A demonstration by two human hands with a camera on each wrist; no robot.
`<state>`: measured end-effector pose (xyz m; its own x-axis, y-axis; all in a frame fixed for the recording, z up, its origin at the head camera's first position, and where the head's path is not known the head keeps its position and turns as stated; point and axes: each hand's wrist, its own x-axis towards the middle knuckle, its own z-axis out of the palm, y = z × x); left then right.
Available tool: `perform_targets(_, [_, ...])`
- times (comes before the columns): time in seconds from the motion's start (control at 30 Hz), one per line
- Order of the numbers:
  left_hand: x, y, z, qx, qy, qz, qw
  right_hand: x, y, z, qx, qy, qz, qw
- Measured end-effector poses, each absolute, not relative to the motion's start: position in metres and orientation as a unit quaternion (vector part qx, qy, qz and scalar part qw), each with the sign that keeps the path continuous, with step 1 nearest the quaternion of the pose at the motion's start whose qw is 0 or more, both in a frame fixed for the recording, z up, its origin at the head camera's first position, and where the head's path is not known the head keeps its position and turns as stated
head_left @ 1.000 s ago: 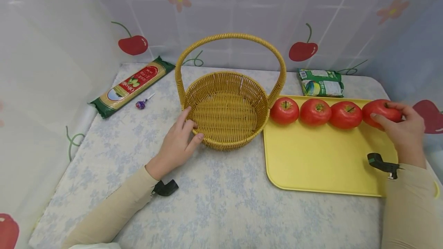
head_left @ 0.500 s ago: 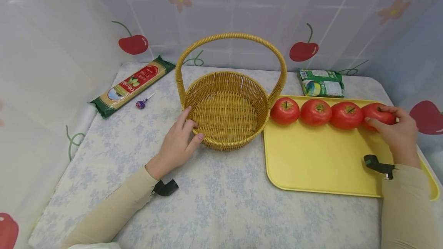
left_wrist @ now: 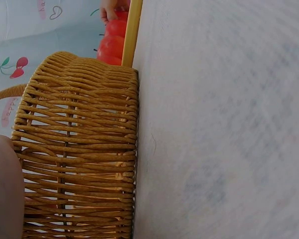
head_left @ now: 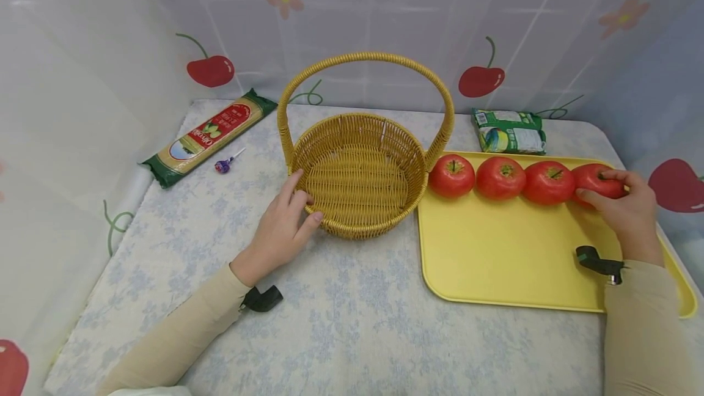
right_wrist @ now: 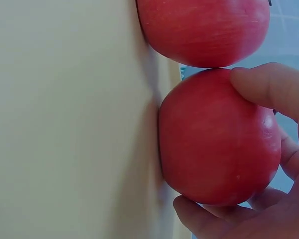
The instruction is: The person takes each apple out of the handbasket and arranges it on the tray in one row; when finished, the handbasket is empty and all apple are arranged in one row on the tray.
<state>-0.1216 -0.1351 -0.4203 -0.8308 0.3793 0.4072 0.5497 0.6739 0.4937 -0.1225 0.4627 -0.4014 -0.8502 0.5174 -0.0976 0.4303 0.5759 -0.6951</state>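
Observation:
My right hand [head_left: 630,209] grips the rightmost red apple [head_left: 596,181], thumb on its left side and fingers round the far and right sides. In the right wrist view this apple [right_wrist: 219,139] sits on the tray right against its neighbour [right_wrist: 204,30]. Three more apples, among them a middle one [head_left: 501,178], continue the row along the back of the yellow tray [head_left: 511,261]. My left hand [head_left: 277,228] holds the left front rim of a woven basket [head_left: 357,185], fingers curled over the edge and thumb along the front. Nothing lies inside the basket, whose tall handle stands upright.
Back left lies a long green-ended spaghetti packet [head_left: 211,136], with a purple lollipop [head_left: 223,165] beside it. Behind the tray is a green packet [head_left: 510,132]. The basket's right side meets the tray's left edge. Printed curtains [head_left: 363,17] close off the back and sides.
My right hand has slid the rightmost apple left along the tray until it meets the third apple. My left hand and the basket have stayed put.

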Motion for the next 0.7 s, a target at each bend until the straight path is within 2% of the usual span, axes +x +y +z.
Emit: perform_targets(0.7, [-0.1213,-0.1339,-0.4193,-0.255,-0.907,-0.310,0.129,-0.1220,0.4644,-0.3993,-0.258,-0.878,0.396,0.076])
